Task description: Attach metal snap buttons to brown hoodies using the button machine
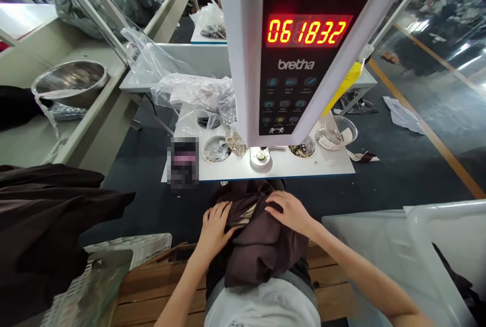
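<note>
A dark brown garment (261, 246) lies bunched across my lap, in front of the machine table. Its opening shows a pale lining (245, 217) with a zip-like line of teeth. My left hand (218, 226) grips the cloth at the left of this opening, fingers over it and thumb toward the middle. On the other side, my right hand (286, 210) holds the upper right of the garment, its fingers bent over a fold. Beyond both hands stands a button sewing machine (304, 53) with a lit red display. A small round metal part (261, 156) sits under its head.
The white machine table (273, 169) has cups of metal buttons (302, 148), a clear tub (332, 134) and plastic bags (201, 94). More brown cloth (45, 215) hangs at left, near a metal bowl (70, 81). A white bin (448, 215) stands at right.
</note>
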Available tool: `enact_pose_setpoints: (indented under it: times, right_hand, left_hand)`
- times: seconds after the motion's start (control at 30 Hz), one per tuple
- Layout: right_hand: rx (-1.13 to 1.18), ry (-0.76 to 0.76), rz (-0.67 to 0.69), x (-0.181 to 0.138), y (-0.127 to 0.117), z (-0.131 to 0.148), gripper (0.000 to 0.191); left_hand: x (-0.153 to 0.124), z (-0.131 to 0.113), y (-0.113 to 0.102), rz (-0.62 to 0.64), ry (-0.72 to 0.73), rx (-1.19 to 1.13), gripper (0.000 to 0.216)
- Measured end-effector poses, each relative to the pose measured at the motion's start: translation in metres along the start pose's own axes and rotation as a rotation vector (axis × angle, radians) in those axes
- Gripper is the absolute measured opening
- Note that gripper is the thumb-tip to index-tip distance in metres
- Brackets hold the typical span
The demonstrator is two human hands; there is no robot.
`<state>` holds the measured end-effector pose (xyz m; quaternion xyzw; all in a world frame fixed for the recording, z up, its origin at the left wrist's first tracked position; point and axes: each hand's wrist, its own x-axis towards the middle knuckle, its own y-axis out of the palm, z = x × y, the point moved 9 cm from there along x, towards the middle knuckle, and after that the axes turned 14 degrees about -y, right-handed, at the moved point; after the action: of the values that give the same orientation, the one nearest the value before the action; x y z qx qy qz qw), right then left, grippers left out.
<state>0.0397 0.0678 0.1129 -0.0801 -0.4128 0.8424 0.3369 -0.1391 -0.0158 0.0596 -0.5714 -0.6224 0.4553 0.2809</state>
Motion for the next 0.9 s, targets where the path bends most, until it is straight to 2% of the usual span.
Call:
enact_pose_setpoints:
  times: [0.1,0.17,0.2,0.27,0.33,0.47,0.57,0.7,0.8,0.9]
  right_hand:
    - [-0.059,-0.051,0.151,-0.011,0.017,0.022,0.045]
    - [-0.080,-0.080,0.232,-0.018,0.024,0.038,0.058]
    - [-0.105,-0.070,0.266,-0.022,0.028,0.043,0.056]
    - [-0.192,-0.009,0.336,-0.031,0.038,0.045,0.040]
    - [-0.297,0.039,0.401,-0.038,0.050,0.044,0.033]
    - [-0.426,0.039,0.432,-0.036,0.059,0.042,0.037]
    - [-0.341,0.069,0.420,-0.022,0.047,0.031,0.029]
    - [-0.133,0.037,0.297,0.004,0.005,0.036,0.018]
    - [0.068,-0.065,0.221,0.009,-0.024,0.065,0.019]
    - [0.127,-0.175,0.228,-0.001,-0.045,0.096,0.044]
  left_hand:
    - [0.002,-0.006,-0.002,-0.009,0.047,0.020,0.050]
    - [-0.002,-0.017,-0.005,0.045,0.109,-0.065,0.045]
    - [-0.006,-0.024,-0.003,0.119,0.157,-0.116,0.043]
    - [-0.020,-0.035,0.005,0.311,0.239,-0.196,0.039]
    - [-0.033,-0.038,0.012,0.449,0.254,-0.243,0.040]
    - [-0.040,-0.037,0.023,0.481,0.183,-0.316,0.047]
    - [-0.031,-0.041,0.033,0.492,0.135,-0.369,0.048]
    - [-0.006,-0.043,0.028,0.490,0.021,-0.575,0.029]
    - [0.008,-0.047,0.001,0.459,-0.044,-0.786,0.022]
    - [0.001,-0.055,-0.038,0.433,-0.103,-0.909,0.032]
